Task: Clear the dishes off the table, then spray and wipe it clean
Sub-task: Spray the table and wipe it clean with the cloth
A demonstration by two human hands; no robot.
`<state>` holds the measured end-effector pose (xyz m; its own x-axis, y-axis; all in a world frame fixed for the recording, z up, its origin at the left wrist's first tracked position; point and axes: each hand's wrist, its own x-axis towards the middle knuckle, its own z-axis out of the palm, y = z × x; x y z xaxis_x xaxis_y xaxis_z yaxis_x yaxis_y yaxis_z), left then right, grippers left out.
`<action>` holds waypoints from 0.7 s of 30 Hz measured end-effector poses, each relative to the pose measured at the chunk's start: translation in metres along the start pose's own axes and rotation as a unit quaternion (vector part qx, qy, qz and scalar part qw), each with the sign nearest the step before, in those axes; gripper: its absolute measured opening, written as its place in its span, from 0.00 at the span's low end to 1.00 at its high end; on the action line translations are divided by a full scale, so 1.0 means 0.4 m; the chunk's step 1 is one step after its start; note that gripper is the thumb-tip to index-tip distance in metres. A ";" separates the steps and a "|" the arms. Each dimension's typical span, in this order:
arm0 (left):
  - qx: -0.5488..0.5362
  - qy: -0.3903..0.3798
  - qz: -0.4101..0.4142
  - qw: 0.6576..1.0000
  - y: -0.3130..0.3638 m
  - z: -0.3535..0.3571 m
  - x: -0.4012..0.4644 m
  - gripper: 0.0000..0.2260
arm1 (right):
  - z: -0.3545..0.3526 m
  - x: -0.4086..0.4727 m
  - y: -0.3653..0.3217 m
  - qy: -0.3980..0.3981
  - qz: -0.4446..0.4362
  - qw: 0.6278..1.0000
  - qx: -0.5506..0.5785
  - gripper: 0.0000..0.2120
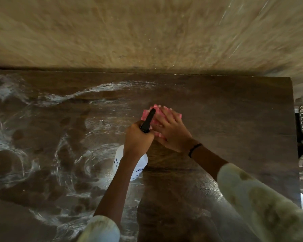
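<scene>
At frame centre, a pink cloth (pixel 160 117) is pressed flat by the right hand (pixel 171 130), fingers spread, for wiping the dark wooden surface (pixel 234 119); the left hand (pixel 138 137), fingers clamped, holds a white plastic spray bottle (pixel 138 165) ready.

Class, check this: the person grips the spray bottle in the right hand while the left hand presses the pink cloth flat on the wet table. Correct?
The hands are swapped. In the head view the left hand grips the spray bottle, and the right hand presses the pink cloth flat on the wet table.

Pink cloth (pixel 160 117), white spray bottle (pixel 138 165) with black nozzle, dark brown table (pixel 234 110) streaked white.
</scene>
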<state>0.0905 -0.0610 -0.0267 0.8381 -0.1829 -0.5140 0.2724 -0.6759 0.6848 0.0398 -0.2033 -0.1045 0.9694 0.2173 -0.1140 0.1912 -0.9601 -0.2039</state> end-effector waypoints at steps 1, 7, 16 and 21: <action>0.001 -0.011 0.001 1.000 0.012 0.006 0.004 0.03 | 0.004 -0.035 0.026 -0.011 -0.026 1.000 -0.010 0.24; 0.017 -0.071 0.032 0.997 0.121 0.067 0.039 0.10 | -0.031 -0.121 0.203 -0.019 0.093 0.995 -0.021 0.27; 0.066 -0.076 0.033 0.994 0.208 0.131 0.087 0.04 | -0.031 -0.121 0.206 0.003 0.107 0.994 -0.006 0.26; 0.076 -0.065 0.024 0.995 0.190 0.111 0.106 0.04 | -0.028 -0.119 0.218 -0.015 0.091 0.996 -0.012 0.27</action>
<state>0.1257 -0.1518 -0.0192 0.7771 -0.3027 -0.5517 0.1503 -0.7620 0.6298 0.0118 -0.2993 -0.1059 0.9832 0.0451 -0.1767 0.0177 -0.9880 -0.1532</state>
